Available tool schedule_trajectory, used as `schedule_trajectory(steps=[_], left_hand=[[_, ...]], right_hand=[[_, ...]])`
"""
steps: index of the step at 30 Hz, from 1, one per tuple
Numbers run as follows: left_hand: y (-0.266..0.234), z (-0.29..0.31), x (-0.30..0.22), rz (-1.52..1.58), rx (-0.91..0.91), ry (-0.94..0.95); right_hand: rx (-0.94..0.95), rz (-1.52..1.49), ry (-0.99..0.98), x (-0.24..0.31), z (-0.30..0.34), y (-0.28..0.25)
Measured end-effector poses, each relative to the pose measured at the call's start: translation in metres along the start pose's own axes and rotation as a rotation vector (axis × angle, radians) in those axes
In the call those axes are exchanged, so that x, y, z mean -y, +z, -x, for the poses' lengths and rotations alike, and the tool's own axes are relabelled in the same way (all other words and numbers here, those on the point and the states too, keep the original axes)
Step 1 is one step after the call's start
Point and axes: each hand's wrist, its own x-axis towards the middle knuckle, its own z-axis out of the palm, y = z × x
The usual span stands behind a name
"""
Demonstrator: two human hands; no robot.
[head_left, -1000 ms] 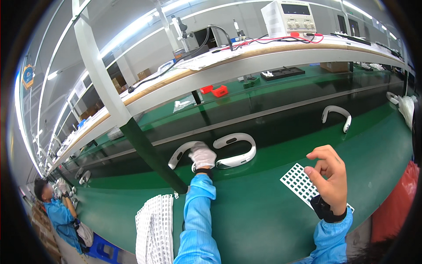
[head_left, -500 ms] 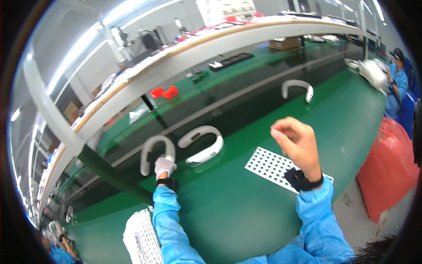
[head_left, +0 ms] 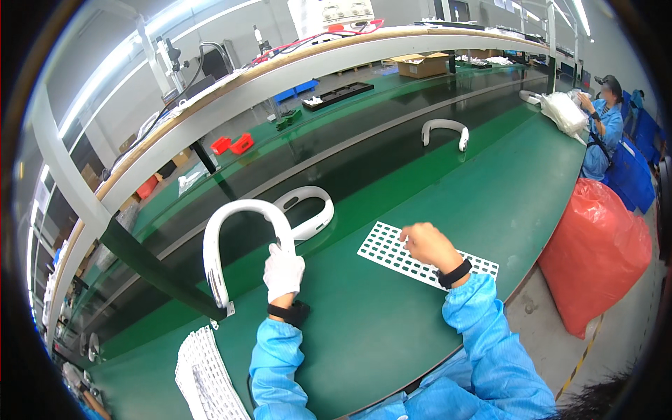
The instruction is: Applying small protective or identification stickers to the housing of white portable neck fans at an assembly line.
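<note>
My gloved left hand (head_left: 283, 271) is closed around one arm of a white U-shaped neckband device (head_left: 241, 204), held up with its curve away from me. A second white neckband (head_left: 322, 222) lies just behind it, partly covered by the held one. My bare right hand (head_left: 430, 246) is over a white sheet of small dark rounded pieces (head_left: 371, 246), fingers bent and pinched at its far edge. Whatever may be between those fingertips is too small to make out.
Farther off on the green belt table lies another neckband (head_left: 445, 124). A stack of white sheets (head_left: 203, 371) sits at near left, beside a slanted shelf post (head_left: 157, 269). A red bag (head_left: 591, 252) stands at right; a co-worker in blue (head_left: 605, 129) handles a white bag (head_left: 563, 113).
My left hand has lifted the neckband and brought it nearer, turning it. My right hand has come down from above to the sheet. The whole view has shifted slightly.
</note>
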Motion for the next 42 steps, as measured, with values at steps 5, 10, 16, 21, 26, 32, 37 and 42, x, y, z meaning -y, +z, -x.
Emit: schedule_trajectory(steps=[5, 10, 16, 21, 26, 32, 37, 42], left_hand=[[-0.001, 0.021, -0.004, -0.118, -0.178, -0.062], [0.014, 0.028, 0.001, -0.097, -0.476, 0.157], [0.046, 0.023, 0.020, 0.222, -0.014, 0.076], [0.018, 0.026, 0.000, 0.167, -0.134, 0.110], [0.059, 0.023, 0.012, 0.583, 0.015, 0.047], [0.132, 0.034, 0.025, 1.117, 0.080, -0.012], [0.096, 0.044, 0.011, 1.027, 0.169, -0.043], [0.035, 0.051, -0.020, 1.589, 0.402, -0.116]], right_hand=[[0.111, 0.101, 0.085, -0.017, 0.012, 0.014], [0.156, 0.118, 0.007, -0.030, 0.008, 0.022], [0.175, 0.125, 0.060, -0.020, 0.005, 0.020], [0.176, 0.121, 0.077, -0.022, 0.001, 0.025], [0.187, 0.114, 0.059, -0.022, -0.001, 0.023], [-0.155, -0.718, 0.008, 0.046, 0.001, 0.003], [-0.055, -1.166, -0.163, 0.152, 0.019, -0.028], [0.173, -1.049, -0.311, 0.185, 0.031, -0.039]])
